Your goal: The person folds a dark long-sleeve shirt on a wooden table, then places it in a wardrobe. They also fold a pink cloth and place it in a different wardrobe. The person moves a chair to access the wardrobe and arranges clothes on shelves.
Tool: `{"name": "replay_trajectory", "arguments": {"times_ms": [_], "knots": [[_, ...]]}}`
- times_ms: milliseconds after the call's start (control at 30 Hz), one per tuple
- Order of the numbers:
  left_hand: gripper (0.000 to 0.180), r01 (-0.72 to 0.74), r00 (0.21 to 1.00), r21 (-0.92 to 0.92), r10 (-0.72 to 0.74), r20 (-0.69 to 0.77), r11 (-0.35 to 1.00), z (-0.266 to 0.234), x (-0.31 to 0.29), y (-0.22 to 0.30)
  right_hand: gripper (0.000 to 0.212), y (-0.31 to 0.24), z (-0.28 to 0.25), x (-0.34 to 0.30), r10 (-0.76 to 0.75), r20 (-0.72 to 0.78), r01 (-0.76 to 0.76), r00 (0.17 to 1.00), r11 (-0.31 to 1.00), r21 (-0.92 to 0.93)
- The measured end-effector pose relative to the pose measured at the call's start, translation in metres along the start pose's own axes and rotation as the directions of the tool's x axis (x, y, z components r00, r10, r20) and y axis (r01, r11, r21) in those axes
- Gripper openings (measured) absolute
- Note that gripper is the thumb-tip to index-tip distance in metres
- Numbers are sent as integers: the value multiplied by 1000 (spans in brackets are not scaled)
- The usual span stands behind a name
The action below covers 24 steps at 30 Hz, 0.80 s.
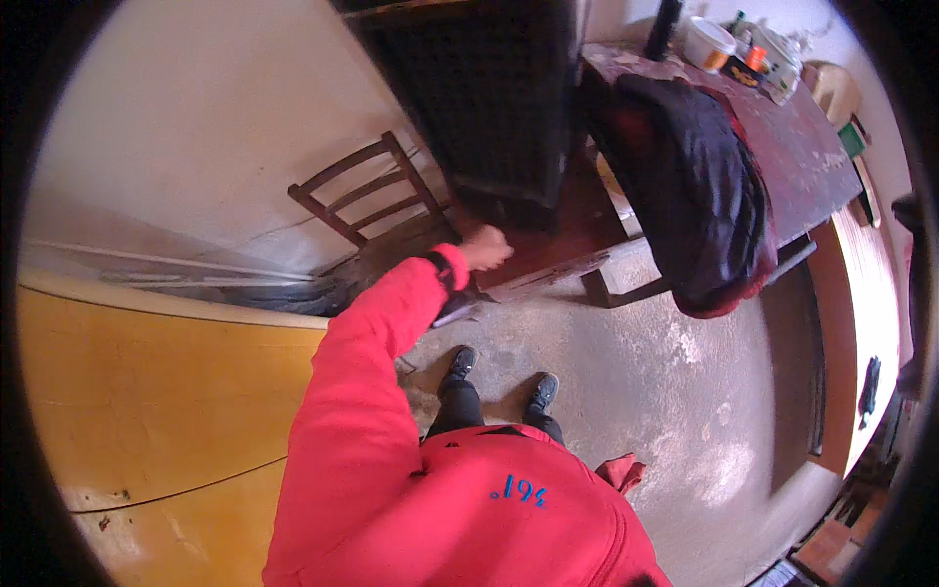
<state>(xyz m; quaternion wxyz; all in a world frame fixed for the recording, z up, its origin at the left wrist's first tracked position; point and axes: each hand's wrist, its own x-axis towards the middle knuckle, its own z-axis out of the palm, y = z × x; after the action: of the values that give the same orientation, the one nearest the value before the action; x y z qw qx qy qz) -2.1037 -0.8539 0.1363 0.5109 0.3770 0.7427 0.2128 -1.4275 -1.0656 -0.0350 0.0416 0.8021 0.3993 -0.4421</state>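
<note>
My left hand (pixel 489 248) reaches forward in a pink-red sleeve (pixel 367 357), its fingers curled. Whatever they may hold is hidden. It is nearest to the front edge of a low reddish-brown wooden surface (pixel 548 252), below a tall black panel-like piece (pixel 479 108). From this view I cannot tell whether the hand touches the wood. A wooden chair (pixel 367 186) with a slatted back stands just left of the hand. My right hand is out of sight. A small piece of dark red cloth (pixel 623 474) shows at my right side.
On the right, a dark jacket (pixel 685 186) hangs over a seat beside a worn table (pixel 792 147). The table bears a white tub (pixel 708 44) and a teapot (pixel 778 64). A yellow cabinet (pixel 176 401) fills the left side. Bare concrete floor (pixel 646 362) lies around my feet.
</note>
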Motion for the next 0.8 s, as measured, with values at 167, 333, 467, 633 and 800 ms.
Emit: {"name": "replay_trajectory", "arguments": {"times_ms": [167,333,467,633,800], "knots": [[41,219,911,483,-1,-412,848,-159,-29,-127,38,-91,-24,-67,40,-50,-42,998,998,-40],[49,421,596,559,246,-764,715,-271,-11,-198,34,-143,-9,-132,-3,-145,-1,989,1000,-27],[73,427,657,579,202,-726,694,-344,13,-252,31,-138,31,-173,22,-180,34,983,953,302],[48,307,762,586,176,-624,750,-376,33,-286,40,-144,44,-233,62,-224,-41,973,994,97],[44,71,842,544,241,-482,836,-384,18,-261,33,-149,50,-260,112,-283,-24,953,954,298]]}}
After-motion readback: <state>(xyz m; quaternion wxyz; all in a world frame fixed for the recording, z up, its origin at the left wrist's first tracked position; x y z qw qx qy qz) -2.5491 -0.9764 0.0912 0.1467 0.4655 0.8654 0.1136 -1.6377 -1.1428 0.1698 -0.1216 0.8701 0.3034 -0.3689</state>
